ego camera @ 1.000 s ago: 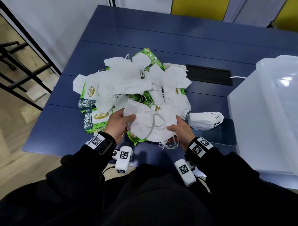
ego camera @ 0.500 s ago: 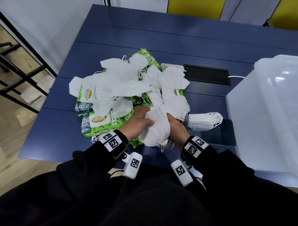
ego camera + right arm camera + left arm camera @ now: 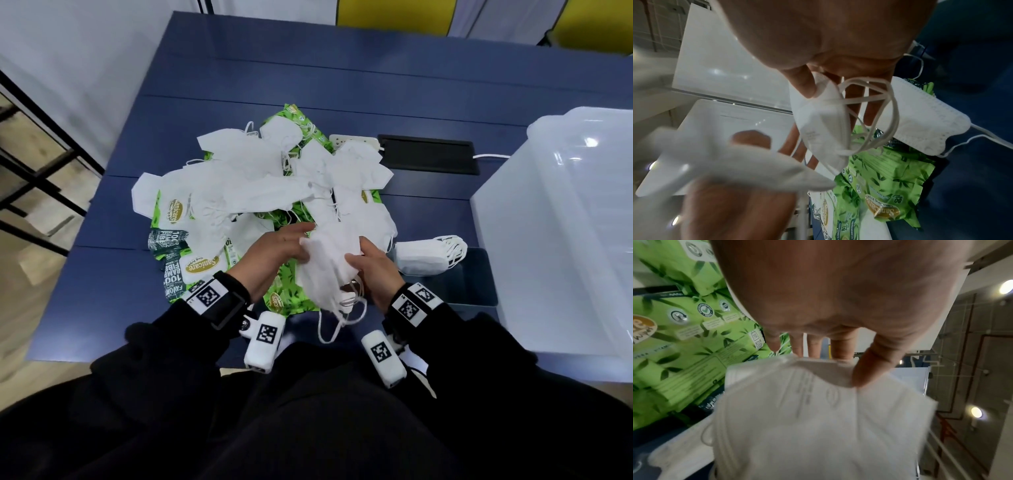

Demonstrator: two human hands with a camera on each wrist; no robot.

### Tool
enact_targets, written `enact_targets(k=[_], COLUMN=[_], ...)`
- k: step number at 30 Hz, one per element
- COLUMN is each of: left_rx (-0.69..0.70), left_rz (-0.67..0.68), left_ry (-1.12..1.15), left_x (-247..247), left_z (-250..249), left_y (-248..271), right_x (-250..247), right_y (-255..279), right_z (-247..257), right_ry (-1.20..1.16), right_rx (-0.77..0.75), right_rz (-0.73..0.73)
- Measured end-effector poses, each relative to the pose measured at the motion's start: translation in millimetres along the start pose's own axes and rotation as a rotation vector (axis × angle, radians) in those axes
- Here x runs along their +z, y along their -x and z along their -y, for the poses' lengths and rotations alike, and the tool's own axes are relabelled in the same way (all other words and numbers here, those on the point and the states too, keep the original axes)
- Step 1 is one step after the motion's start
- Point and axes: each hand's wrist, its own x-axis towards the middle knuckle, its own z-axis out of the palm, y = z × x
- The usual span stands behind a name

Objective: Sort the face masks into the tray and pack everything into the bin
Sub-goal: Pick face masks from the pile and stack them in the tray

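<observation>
Just below the middle of the head view both hands meet on one folded white face mask [image 3: 329, 270]: the left hand [image 3: 274, 260] pinches its upper edge, thumb on the near face and fingers behind, as the left wrist view shows, while the right hand [image 3: 373, 274] grips the opposite side, thumb pressed on the fold with the ear loops [image 3: 342, 315] dangling toward the bottom of the frame. The mask's long axis runs roughly up and down the frame, from the fingertips toward the person's body. The blue tray [image 3: 479, 284] lies to the right of the hands at mid-height, with a stack of folded masks [image 3: 424, 255] resting on its upper left end, just beside the right hand. So the right hand is the nearer one to the tray, and the coming move is probably a short carry rightward, with the mask turned so its length matches the stack, which lies across the frame. The clear plastic bin [image 3: 555, 233] fills the right edge beyond the tray. The remaining loose masks [image 3: 260, 181] are heaped above the hands in the middle of the frame, lying over green wipe packs [image 3: 291, 291] on the blue table [image 3: 308, 78]. The trailing loops could snag on that heap.
</observation>
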Motion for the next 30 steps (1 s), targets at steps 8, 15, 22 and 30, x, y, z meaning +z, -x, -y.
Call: enact_targets(k=[8,15,22,30], left_rx=[0.103,0.182,0.044,0.033], left_rz=[-0.227,-0.203,-0.070,-0.010], left_ry=[-0.287,-0.406,-0.258,-0.407], left_x=[0.8,-2.8,-9.0,-44.2], left_z=[18.3,11.8,7.7,13.4], left_y=[-20.4,-17.2,-17.5,-16.9], right_x=[16.6,18.3,20.6,-9.6], right_y=[-1.9,-3.5,1.1,-12.4], right_z=[4.5,1.9,3.6,9.6], right_ry=[0.046,-0.126,0.151,0.336], right_rx=[0.010,0.114,-0.082,0.104], right_rz=[0.123,0.084,0.427,0.278])
